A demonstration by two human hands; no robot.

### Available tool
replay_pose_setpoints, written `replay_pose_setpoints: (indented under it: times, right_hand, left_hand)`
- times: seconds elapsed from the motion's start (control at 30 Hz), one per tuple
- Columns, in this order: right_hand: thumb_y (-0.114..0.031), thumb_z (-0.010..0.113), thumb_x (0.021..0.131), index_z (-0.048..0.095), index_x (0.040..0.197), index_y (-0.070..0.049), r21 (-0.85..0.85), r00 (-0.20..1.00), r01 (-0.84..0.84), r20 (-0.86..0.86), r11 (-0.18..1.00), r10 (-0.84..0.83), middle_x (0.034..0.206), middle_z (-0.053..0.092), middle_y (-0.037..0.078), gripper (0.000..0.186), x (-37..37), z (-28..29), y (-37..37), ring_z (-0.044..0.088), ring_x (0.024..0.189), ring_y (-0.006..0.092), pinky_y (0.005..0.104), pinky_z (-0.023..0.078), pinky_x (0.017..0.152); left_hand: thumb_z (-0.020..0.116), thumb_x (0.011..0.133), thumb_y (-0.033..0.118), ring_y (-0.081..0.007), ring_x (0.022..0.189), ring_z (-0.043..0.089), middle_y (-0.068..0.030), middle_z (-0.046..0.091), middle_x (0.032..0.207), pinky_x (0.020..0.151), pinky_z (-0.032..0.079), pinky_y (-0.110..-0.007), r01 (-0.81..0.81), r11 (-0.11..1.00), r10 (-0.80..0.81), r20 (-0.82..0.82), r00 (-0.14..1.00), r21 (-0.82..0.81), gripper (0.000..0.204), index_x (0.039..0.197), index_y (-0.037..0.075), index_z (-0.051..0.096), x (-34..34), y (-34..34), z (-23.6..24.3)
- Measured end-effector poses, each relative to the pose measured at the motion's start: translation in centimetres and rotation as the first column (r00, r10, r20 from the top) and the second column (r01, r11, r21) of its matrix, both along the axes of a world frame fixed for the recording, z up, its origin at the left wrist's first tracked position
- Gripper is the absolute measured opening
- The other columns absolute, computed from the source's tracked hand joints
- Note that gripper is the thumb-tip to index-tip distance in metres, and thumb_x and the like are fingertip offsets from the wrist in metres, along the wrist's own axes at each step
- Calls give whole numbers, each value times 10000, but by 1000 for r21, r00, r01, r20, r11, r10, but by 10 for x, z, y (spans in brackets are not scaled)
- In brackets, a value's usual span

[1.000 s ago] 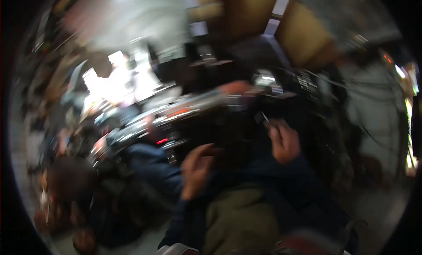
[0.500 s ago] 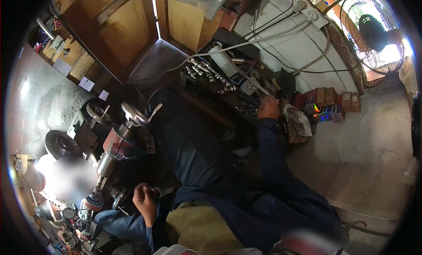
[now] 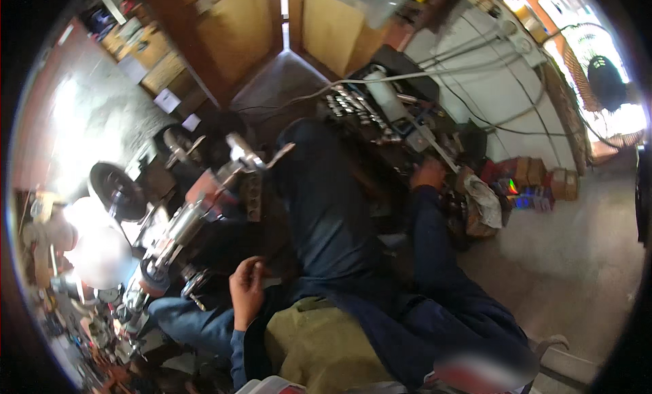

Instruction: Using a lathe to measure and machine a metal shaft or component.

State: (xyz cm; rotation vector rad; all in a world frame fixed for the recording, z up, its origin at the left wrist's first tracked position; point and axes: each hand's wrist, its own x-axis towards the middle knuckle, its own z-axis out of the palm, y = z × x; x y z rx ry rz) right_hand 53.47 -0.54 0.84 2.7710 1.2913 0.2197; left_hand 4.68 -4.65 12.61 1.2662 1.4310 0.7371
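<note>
My left hand (image 3: 246,292) is raised above my lap, beside the lathe, its thumb and fingers pressed together. Whether anything small is between them cannot be made out. On the other side, my right hand (image 3: 428,173) reaches among tools on a low, dark bench. Its fingers are smeared and partly lost against the dark tools, so any grip is hidden. Near it lie a long pale metal bar (image 3: 437,145), a row of shiny metal sockets (image 3: 363,109) and a crumpled whitish cloth (image 3: 483,200). The lathe tailstock (image 3: 210,190) stands to my left, with a metal lever (image 3: 244,151) on it.
Small cardboard boxes (image 3: 530,171) stand right of the cloth. A grey cable (image 3: 380,78) runs across the bench. At upper right is a fan (image 3: 604,81). A bright lamp (image 3: 102,251) and a dial gauge (image 3: 109,294) are by the lathe; wooden doors (image 3: 231,27) stand at the back.
The whole view has swung, so the surroundings sit further right and lower. My right hand remains among the tools, and my left hand keeps its closed shape above my lap.
</note>
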Motion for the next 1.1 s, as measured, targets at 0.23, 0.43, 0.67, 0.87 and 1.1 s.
replay_pose_setpoints:
  times: [0.23, 0.43, 0.67, 0.87, 1.1]
  right_hand:
    - [-174, 648, 841, 537, 1191, 49, 731, 881, -385, 110, 563, 459, 1200, 524, 258, 430, -112, 79, 21, 536, 1063, 405, 466, 423, 916]
    - [-273, 626, 878, 584, 1156, -9, 744, -125, -643, 129, -179, 984, 1129, 599, 206, 386, -285, 167, 40, 595, 916, 378, 433, 454, 792]
    - [-396, 473, 940, 589, 1161, 8, 798, 395, -601, 346, -45, 851, 1163, 573, 217, 475, -302, 177, 91, 554, 1067, 368, 478, 421, 910]
    - [-253, 366, 997, 632, 958, 31, 628, 487, -757, 362, 179, 795, 838, 630, 216, 392, -257, 126, 136, 622, 782, 356, 409, 488, 712]
    - [-359, 377, 1005, 657, 962, 6, 694, 447, -602, -118, 396, 887, 789, 664, 181, 463, -266, 158, 177, 645, 751, 337, 397, 484, 666]
  left_hand:
    - [559, 911, 83, -203, 766, 688, -139, 693, 874, 711, 541, -316, 239, 958, -261, 133, 956, 162, 187, 1049, -26, 624, 5, 16, 41]
    - [505, 888, -45, -219, 1108, 570, -171, 563, 1248, 912, 469, -331, -219, 910, -19, 562, 827, 352, 461, 1330, 8, 383, 32, 29, 70]
    - [460, 972, 217, -216, 997, 583, -167, 560, 1131, 884, 476, -360, -721, 513, 385, 626, 679, 467, 334, 1214, -6, 404, -53, -9, 43]
    - [483, 978, 306, -298, 1055, 546, -191, 499, 1189, 863, 499, -390, -808, -198, 589, 726, 355, 555, 472, 1323, 57, 280, -127, 6, 38]
    - [553, 927, 131, -279, 1092, 540, -191, 528, 1151, 938, 473, -423, -756, -234, 622, 692, 366, 611, 416, 1259, 42, 318, -179, -1, 24]
